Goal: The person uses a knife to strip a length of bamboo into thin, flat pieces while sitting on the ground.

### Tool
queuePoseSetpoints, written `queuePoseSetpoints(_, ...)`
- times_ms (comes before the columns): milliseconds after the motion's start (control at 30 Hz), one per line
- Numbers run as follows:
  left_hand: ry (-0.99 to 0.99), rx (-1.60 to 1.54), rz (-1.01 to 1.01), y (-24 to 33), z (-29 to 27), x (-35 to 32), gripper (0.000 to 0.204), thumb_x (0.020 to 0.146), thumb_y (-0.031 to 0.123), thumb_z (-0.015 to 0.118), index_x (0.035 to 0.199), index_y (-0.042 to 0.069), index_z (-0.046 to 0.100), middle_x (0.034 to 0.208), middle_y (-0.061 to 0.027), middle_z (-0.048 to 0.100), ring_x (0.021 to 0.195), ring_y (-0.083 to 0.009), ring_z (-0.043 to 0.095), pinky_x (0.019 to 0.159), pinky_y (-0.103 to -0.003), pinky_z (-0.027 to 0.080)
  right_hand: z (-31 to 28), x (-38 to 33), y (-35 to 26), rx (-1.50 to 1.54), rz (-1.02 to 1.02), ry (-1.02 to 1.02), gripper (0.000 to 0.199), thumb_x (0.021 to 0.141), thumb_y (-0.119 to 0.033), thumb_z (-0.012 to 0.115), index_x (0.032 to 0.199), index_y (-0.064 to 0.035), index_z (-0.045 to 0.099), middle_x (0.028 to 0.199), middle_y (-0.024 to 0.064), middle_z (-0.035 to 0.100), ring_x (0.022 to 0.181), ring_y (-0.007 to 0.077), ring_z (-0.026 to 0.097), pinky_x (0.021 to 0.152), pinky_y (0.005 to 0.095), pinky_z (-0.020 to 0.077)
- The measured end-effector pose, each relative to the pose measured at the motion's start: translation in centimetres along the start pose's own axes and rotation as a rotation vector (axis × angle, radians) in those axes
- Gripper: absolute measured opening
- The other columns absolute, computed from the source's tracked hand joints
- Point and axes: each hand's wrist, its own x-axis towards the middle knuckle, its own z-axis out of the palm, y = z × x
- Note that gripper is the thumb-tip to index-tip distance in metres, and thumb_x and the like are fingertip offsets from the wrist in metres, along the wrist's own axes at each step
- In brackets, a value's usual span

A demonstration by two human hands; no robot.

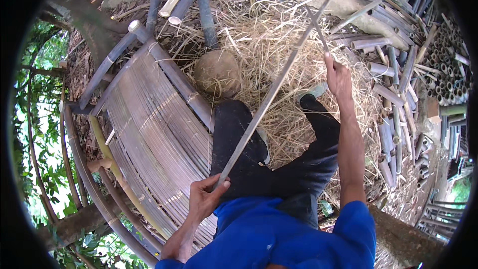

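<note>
A long, narrow bamboo strip [271,92] slants from my lap up to the far right, past the top edge of the view. Its near end is in my left hand [205,197], thumb and fingers closed on it above my left thigh. In my right hand [338,79] is a knife, its handle in my fist and its thin dark blade [317,29] pointing up and to the left. The blade's tip comes close to the strip's far part; I cannot tell whether they touch. My legs, in dark trousers, are spread below the strip.
On my left is a bamboo slat bench [149,94] with pole rails. A round block [217,73] stands beyond my left knee. Pale shavings [269,30] cover the ground ahead. Cut bamboo pieces [391,99] lie to the right, with stacked bamboo tubes [445,67] farther out.
</note>
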Motion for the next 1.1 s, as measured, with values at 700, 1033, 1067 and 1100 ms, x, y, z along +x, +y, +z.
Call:
queuePoseSetpoints(700,-0.168,-0.071,0.030,2.5,2.7,1.2,0.033,0.104,0.024,0.058,0.127,0.002,0.065,0.060,0.0057,0.045,0.049,-0.0028,0.037,0.045,-0.023,0.025,1.5,-8.0,-4.2,-0.047,-0.087,-0.349,0.067,0.094,-0.068,0.053,0.086,-0.0052,0.072,0.056,0.0165,0.062,0.057,0.0358,0.067,0.055,0.0457,0.0534)
queuePoseSetpoints(1033,-0.072,-0.071,0.119,2.3,2.9,3.6,0.032,0.105,0.023,0.056,0.129,0.004,0.066,0.062,0.0044,0.052,0.051,-0.0030,0.044,0.046,-0.021,0.034,2.1,-17.4,-8.0,0.045,-0.380,-0.503,0.060,0.087,-0.068,0.063,0.097,-0.0101,0.078,0.066,0.0145,0.068,0.065,0.0316,0.071,0.064,0.0454,0.0569)
queuePoseSetpoints(1067,-0.082,-0.042,0.092,2.8,3.0,4.0,0.036,0.105,0.022,0.056,0.138,0.010,0.062,0.062,0.0045,0.053,0.051,-0.0040,0.045,0.046,-0.022,0.035,1.9,-18.9,-8.8,0.007,-0.432,-0.604,0.059,0.084,-0.067,0.066,0.097,-0.0107,0.078,0.071,0.0160,0.071,0.072,0.0322,0.074,0.070,0.0452,0.0584)
queuePoseSetpoints(1100,-0.123,0.021,0.007,2.3,2.6,4.7,0.042,0.103,0.023,0.059,0.145,0.014,0.056,0.061,0.0032,0.055,0.051,-0.0047,0.047,0.047,-0.022,0.036,2.3,-20.1,-8.9,0.015,-0.709,-0.361,0.063,0.084,-0.070,0.065,0.101,-0.0098,0.077,0.111,0.0237,0.072,0.106,0.0349,0.071,0.103,0.0460,0.0493)
